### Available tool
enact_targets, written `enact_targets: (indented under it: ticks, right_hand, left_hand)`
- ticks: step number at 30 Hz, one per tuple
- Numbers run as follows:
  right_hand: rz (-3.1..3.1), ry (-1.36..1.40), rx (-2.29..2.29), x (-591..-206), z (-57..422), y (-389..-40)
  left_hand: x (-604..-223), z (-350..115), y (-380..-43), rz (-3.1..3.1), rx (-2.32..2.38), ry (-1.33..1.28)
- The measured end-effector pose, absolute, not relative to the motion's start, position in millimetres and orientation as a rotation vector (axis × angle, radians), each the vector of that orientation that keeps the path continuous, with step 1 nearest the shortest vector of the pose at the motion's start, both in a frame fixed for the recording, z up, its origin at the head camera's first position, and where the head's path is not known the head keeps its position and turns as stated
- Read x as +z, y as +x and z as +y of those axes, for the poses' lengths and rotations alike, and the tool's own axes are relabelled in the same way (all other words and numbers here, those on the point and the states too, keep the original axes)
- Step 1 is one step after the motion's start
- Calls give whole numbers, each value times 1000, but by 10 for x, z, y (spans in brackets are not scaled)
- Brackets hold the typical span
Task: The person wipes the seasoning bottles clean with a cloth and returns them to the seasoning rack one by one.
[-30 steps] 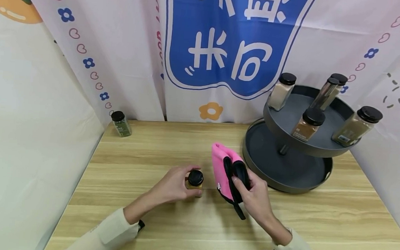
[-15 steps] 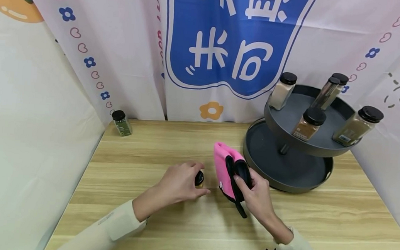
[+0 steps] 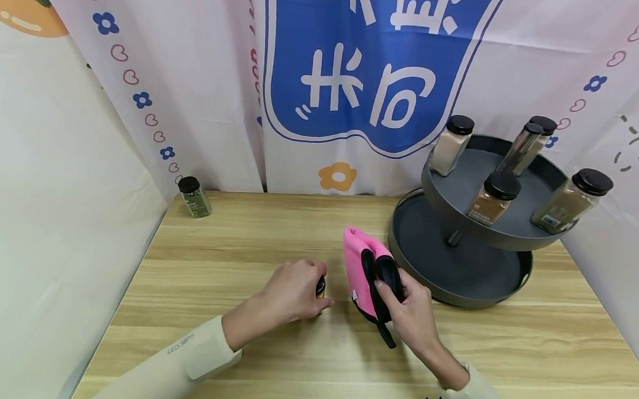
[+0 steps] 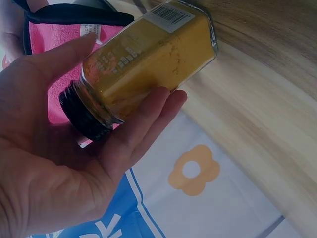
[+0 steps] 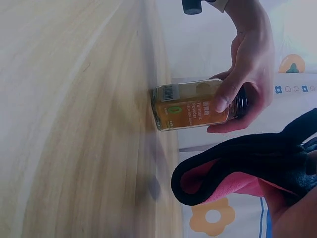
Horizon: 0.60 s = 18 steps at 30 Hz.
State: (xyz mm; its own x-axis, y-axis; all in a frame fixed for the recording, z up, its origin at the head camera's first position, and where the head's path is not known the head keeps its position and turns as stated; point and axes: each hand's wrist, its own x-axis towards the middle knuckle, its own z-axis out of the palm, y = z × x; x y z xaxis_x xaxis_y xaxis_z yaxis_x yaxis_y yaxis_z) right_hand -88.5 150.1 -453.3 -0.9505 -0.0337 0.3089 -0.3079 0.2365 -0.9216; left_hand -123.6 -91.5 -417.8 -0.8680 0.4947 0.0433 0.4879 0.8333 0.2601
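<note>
My left hand (image 3: 293, 290) grips a jar of turmeric powder (image 5: 185, 105) near the middle of the table. The jar is glass, filled with yellow powder and topped by a black lid (image 4: 81, 114). In the left wrist view the thumb lies on one side and the fingers on the other, around its lid end. From the head view the hand covers most of it; the right wrist view shows its base right at the tabletop. To its right, my right hand (image 3: 412, 305) holds a folded pink cloth with black edging (image 3: 357, 273), thumb over the black part.
A dark two-tier round rack (image 3: 453, 277) stands at the back right, several black-lidded spice jars on its upper tier, including a brown one (image 3: 486, 205). A green-filled jar (image 3: 195, 203) stands at the table's back left corner. A printed curtain (image 3: 340, 145) hangs behind the table.
My left hand has shifted a little right and turned over the jar, hiding more of its lid from the head view. My right hand and the cloth have moved very slightly right.
</note>
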Motion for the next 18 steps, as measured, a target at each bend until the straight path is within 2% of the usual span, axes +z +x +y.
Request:
enact_targets:
  ticks: [18]
  right_hand:
    - [-2275,316,1788,-4544,1504,-895]
  left_hand:
    - [-4222,-992,-1241,2917,698,851]
